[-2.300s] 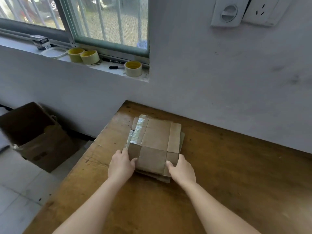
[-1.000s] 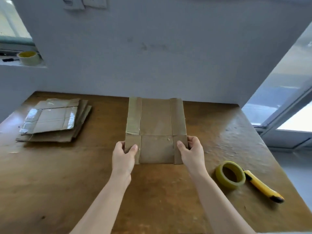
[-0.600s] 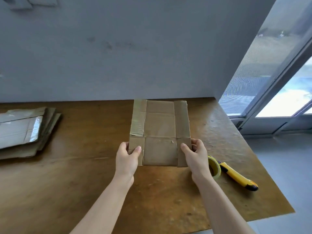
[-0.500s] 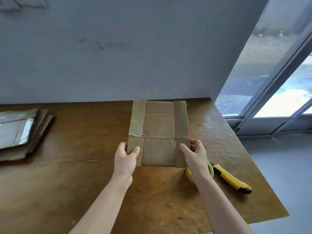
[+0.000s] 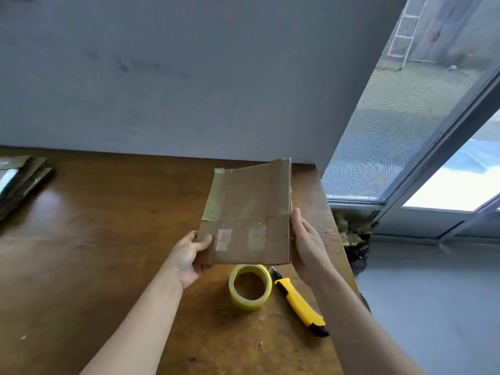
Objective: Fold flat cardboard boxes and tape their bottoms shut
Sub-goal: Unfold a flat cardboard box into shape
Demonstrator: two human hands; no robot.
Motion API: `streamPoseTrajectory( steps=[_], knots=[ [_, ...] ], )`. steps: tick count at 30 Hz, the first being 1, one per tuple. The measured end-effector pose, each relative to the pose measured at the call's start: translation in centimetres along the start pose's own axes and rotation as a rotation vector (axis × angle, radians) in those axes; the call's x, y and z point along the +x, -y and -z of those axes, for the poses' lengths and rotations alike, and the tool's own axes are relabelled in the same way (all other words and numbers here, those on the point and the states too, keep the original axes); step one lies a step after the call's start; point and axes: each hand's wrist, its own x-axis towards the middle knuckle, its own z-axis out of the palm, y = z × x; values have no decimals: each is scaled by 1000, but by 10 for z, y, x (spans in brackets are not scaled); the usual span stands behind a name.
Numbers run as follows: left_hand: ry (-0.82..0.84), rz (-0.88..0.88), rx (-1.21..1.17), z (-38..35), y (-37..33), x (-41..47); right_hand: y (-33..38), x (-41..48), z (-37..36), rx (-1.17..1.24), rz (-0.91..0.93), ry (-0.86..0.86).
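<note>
Centre frame, the left hand (image 5: 189, 255) is pinching the lower-left corner of the flattened cardboard box (image 5: 244, 209); the right hand (image 5: 308, 246) is seemingly pressing straight-fingered against its right edge. Far left, the frame is cropping a cardboard stack (image 5: 25, 178).

A flat cardboard box (image 5: 246, 226) is hanging above the table (image 5: 94, 253), with the left hand (image 5: 189, 255) pinching its near left corner and the right hand (image 5: 308, 247) lying against its right edge. Below its near edge a tape roll (image 5: 250, 286) is sitting on the table, and a utility knife (image 5: 300, 304) is lying just right of it (touching or not, unclear). A stack of flat boxes (image 5: 19, 185) is resting at the far left, well apart.
</note>
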Motion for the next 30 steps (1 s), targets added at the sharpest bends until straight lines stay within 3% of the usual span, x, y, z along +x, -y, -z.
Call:
streamPoseTrajectory(
  steps=[5,10,13,15,18,20,25,30],
  knots=[
    [-2,65,86,-10,-1,4,14,11,13,-194,102,44],
    [-45,93,207,-22,-7,8,23,25,11,-193,110,71],
    [-225,-207,702,-38,-7,9,24,36,4,-223,104,-24],
    [-213,-400,713,-50,-15,-1,24,43,-4,-247,96,-62],
    [68,-382,539,-65,-32,-17,18,50,-17,-276,78,-84],
    [122,-369,607,-69,-38,-18,13,53,-22,-277,62,-76],
    [-223,-669,1146,-67,-47,-11,6,60,-27,-331,-48,-16],
    [-244,-708,1363,-62,-46,-2,3,67,-24,-409,-151,-39]
  ],
)
